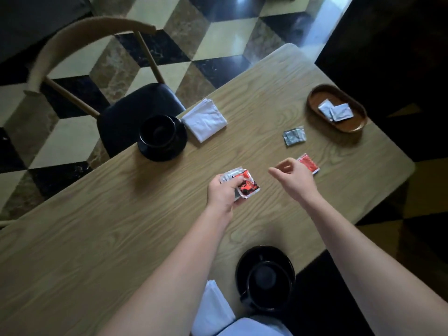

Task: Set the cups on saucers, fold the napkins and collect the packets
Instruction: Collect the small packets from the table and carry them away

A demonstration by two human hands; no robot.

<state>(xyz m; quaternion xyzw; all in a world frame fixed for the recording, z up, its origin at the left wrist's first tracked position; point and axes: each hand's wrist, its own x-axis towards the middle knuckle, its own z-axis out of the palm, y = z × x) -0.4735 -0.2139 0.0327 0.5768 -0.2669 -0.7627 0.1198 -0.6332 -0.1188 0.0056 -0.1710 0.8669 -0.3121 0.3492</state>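
My left hand (224, 194) grips a small stack of red and silver packets (247, 184) just above the wooden table (101, 209). My right hand (294, 177) hovers with fingers loosely curled and nothing in it, right beside a red packet (309, 163) lying on the table. A silver packet (294, 136) lies farther away. Two white packets (333, 112) rest in the brown oval tray (356, 124). One black cup (157, 132) stands on its saucer (178, 147) at the far left, next to a folded white napkin (204, 120). A second black cup (269, 283) sits on a saucer (264, 254) near me, beside another napkin (213, 309).
A wooden chair (92, 32) with a black seat (121, 117) stands at the table's far left side. The checkered floor (213, 32) lies beyond. Darkness borders the table's right edge.
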